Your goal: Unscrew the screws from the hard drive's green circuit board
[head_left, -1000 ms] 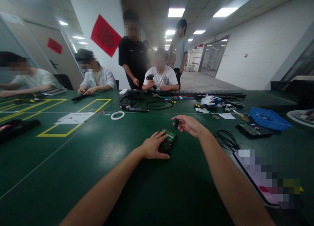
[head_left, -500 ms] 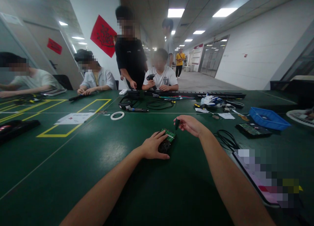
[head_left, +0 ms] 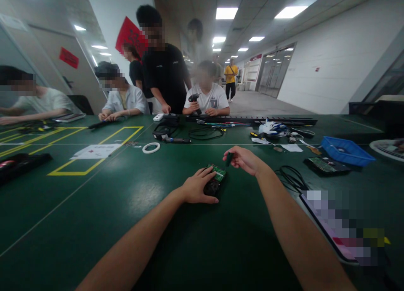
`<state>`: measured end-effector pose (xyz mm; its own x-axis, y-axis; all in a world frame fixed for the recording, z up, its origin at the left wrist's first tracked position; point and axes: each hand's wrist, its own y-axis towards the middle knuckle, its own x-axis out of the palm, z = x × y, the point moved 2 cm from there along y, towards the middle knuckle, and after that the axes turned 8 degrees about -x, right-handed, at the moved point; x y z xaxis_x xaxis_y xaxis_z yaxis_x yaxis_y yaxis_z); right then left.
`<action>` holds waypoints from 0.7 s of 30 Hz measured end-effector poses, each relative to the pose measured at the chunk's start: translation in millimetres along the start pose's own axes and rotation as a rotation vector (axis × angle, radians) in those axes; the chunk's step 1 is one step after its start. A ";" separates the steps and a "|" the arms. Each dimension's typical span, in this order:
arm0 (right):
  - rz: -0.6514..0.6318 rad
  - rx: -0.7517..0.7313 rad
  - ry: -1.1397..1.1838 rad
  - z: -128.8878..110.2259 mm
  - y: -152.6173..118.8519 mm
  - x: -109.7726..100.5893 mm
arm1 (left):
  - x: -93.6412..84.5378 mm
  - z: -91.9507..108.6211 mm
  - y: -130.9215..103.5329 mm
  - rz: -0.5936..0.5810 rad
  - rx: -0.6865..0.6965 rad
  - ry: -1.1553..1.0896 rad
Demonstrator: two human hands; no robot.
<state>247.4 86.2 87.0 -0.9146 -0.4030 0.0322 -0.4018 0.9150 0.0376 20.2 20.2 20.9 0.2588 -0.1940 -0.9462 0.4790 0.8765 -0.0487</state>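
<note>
A hard drive with a green circuit board and a black body lies on the green table in front of me. My left hand rests on its left side, fingers spread over it and thumb along its near edge. Just beyond its far right corner, my right hand pinches a small dark green screwdriver. The handle points up, and its tip is over the board's right edge, too small to make out exactly.
A white ring lies back left, near a paper. Cables, a second drive, a blue tray and a partly blurred flat device are on the right. Several people are across the table; one holds a drill.
The screwdriver handle leans slightly differently in my right hand. My left hand stays on the drive. In the background, a person in black has come into view behind the standing person.
</note>
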 end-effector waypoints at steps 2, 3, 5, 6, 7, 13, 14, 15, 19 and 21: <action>-0.006 0.012 -0.002 -1.3 -0.9 0.9 | 0.2 -0.1 0.1 -0.001 0.002 0.000; -0.014 0.016 -0.004 -2.2 -1.5 1.8 | 0.3 -0.1 0.2 0.001 0.003 0.001; -0.035 0.023 -0.009 -4.0 -2.5 3.8 | 0.5 0.1 0.1 0.006 0.006 0.000; -0.044 0.027 -0.010 -4.6 -2.8 4.8 | 0.6 0.2 0.1 0.009 0.006 -0.003; -0.054 0.030 -0.011 -5.0 -3.1 5.6 | 0.6 0.3 0.1 0.010 0.006 -0.007; -0.093 0.037 0.017 -3.4 -3.3 8.0 | 0.7 0.2 0.6 0.002 0.001 -0.015; -0.090 0.041 0.027 -3.2 -3.5 8.4 | 0.8 0.1 0.7 -0.001 -0.001 -0.015; -0.086 0.046 0.040 -3.2 -3.8 8.9 | 0.9 0.0 0.8 -0.004 -0.003 -0.015; -0.082 0.068 0.084 -4.0 -5.2 11.5 | 0.8 0.1 0.8 0.004 -0.008 -0.013; -0.079 0.074 0.094 -3.9 -5.4 12.0 | 0.6 0.6 0.7 0.001 -0.009 -0.017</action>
<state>238.8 76.4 91.2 -0.8731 -0.4712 0.1253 -0.4781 0.8778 -0.0302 21.2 20.4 20.6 0.2737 -0.2008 -0.9406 0.4712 0.8806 -0.0508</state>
